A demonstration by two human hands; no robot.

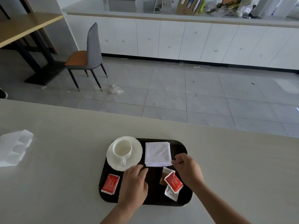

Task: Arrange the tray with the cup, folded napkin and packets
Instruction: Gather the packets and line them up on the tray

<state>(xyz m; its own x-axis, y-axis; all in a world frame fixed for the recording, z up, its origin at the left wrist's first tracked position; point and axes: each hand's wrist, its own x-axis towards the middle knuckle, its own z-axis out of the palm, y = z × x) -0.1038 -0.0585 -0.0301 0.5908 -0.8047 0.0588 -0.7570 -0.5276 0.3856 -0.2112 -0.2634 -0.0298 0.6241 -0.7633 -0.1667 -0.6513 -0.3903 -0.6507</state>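
Two bare forearms reach in from the bottom edge, over a black tray (181,146) lying on a pale table (64,159).

Going left to right: a red packet (110,183) lies flat at the tray's near left corner, apart from both hands. Behind it, at the far left, a white cup (122,148) stands upright on a saucer (135,153) whose far-left rim overhangs the tray edge; its handle points toward the person. The left hand (134,183) rests palm down in the tray's middle, fingers loosely spread and gripping nothing, fingertips just short of the saucer's near rim.

To the right, a folded white napkin (158,154) lies square at the far centre. In front of it sits a small heap of packets (171,183), a red one on top of paler ones, its long axis slanting from far left to near right. The right hand (188,171) hovers at the napkin's near right corner, fingers curled inward; whether they pinch the napkin edge cannot be told.

The napkin lies just beyond and left of the right fingertips. The heap lies just left of that wrist, so the right hand seems nearer to both.
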